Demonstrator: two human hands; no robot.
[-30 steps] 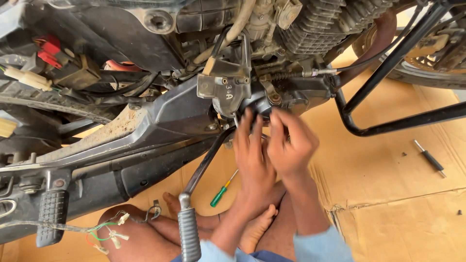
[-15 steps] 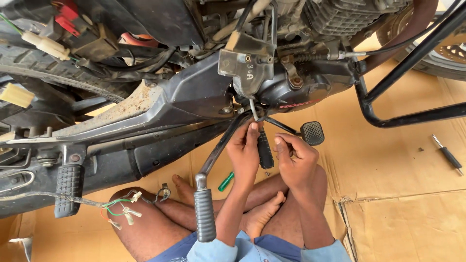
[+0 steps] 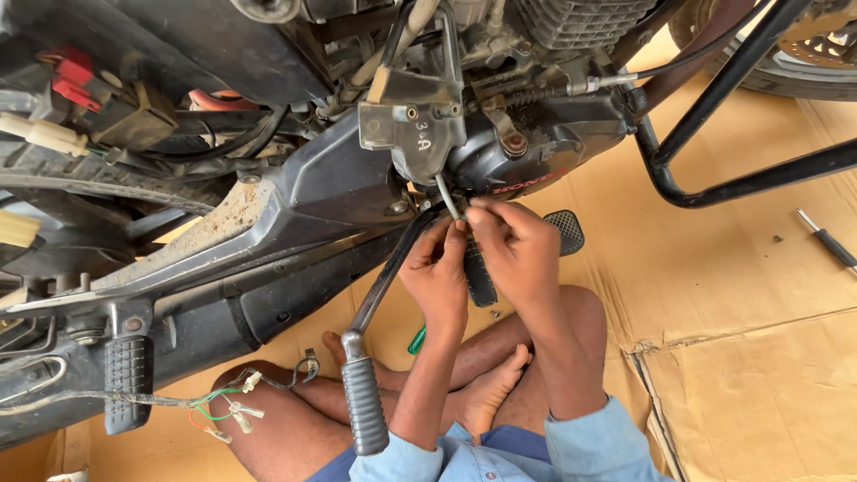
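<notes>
My left hand and my right hand are raised together under the motorcycle's black engine cover. The fingertips of both pinch the lower end of a thin metal rod that runs up toward a grey bracket. Between my hands hangs a black ribbed foot pedal, partly hidden by them. The square brake pedal pad sits just right of my right hand.
A kick lever with a black rubber grip slants down past my left forearm. A green-handled screwdriver lies by my legs, another tool on the cardboard at right. Loose wires with connectors hang at left. Black guard tubing crosses the upper right.
My hands dropped from the engine cover to the hanging pedal, then rose again to pinch the thin rod. The view moved closer to the engine.
</notes>
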